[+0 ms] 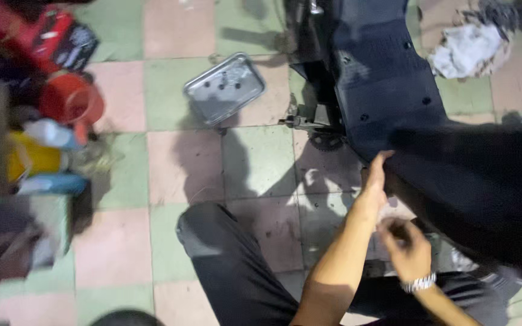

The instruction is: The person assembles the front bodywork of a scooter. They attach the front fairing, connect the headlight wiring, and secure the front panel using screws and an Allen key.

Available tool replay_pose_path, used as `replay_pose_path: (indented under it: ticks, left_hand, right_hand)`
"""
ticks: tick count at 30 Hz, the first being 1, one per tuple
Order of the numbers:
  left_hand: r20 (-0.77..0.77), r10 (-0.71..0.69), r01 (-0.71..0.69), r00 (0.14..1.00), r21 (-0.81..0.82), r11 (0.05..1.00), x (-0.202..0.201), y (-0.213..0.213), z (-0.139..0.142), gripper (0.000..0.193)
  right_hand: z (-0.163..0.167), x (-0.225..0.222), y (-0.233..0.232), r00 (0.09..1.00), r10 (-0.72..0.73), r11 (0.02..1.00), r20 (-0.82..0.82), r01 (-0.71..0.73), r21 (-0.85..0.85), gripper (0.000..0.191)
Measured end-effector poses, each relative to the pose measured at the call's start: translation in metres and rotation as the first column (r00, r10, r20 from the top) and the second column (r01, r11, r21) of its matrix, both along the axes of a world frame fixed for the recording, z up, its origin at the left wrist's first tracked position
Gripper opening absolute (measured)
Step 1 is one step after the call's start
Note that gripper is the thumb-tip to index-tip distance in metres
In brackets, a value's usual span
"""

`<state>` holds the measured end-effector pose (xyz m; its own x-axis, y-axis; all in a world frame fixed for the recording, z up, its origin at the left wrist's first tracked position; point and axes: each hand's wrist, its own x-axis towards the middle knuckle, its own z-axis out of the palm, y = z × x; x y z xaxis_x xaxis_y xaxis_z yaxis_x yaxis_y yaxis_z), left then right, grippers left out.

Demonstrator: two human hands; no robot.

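The left hand [374, 178] reaches up with fingers extended, its tips touching the lower edge of the dark scooter panel [388, 78]. The right hand [407, 246] (blurred, a watch at the wrist) hangs loosely curled just below; whether it holds anything cannot be told. A metal tray [225, 88] lies on the tiled floor [170, 163] nearby.

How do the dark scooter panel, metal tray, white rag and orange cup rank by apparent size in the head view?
1. dark scooter panel
2. metal tray
3. white rag, close to the tray, so unsure
4. orange cup
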<state>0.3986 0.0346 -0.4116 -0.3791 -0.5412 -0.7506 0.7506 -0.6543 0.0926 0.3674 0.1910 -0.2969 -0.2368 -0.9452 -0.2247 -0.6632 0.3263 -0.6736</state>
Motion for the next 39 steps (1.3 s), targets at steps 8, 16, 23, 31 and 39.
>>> replay_pose_path:
  ticks: [8, 16, 23, 31, 39]
  left_hand:
    - [0.345, -0.196, 0.276, 0.918, -0.199, 0.940, 0.005, 0.025, -0.016, 0.067]
    - [0.039, -0.413, 0.415, 0.910, -0.114, 0.903, 0.046, -0.015, -0.056, 0.070]
    - [-0.130, -0.276, 0.258, 0.952, -0.138, 0.956, 0.030, -0.019, -0.072, 0.056]
    - [0.221, -0.751, 0.768, 0.622, -0.358, 0.531, 0.076, -0.023, -0.075, 0.063]
    - [0.462, 0.255, 0.528, 0.850, -0.740, -0.416, 0.120, 0.054, 0.087, 0.081]
  right_hand:
    - [-0.121, 0.027, -0.034, 0.578, -0.690, 0.588, 0.436, 0.799, -0.128, 0.069]
    - [-0.116, 0.051, -0.087, 0.300, -0.933, 0.263, 0.200, 0.945, -0.192, 0.088]
    - [-0.113, 0.062, -0.114, 0.163, -0.922, 0.026, 0.352, 0.932, -0.362, 0.073]
    - [-0.114, 0.050, -0.030, 0.611, -0.721, 0.374, 0.328, 0.741, -0.557, 0.099]
    - [-0.027, 0.035, 0.082, 0.539, -0.304, 0.052, 0.786, 0.833, -0.551, 0.093]
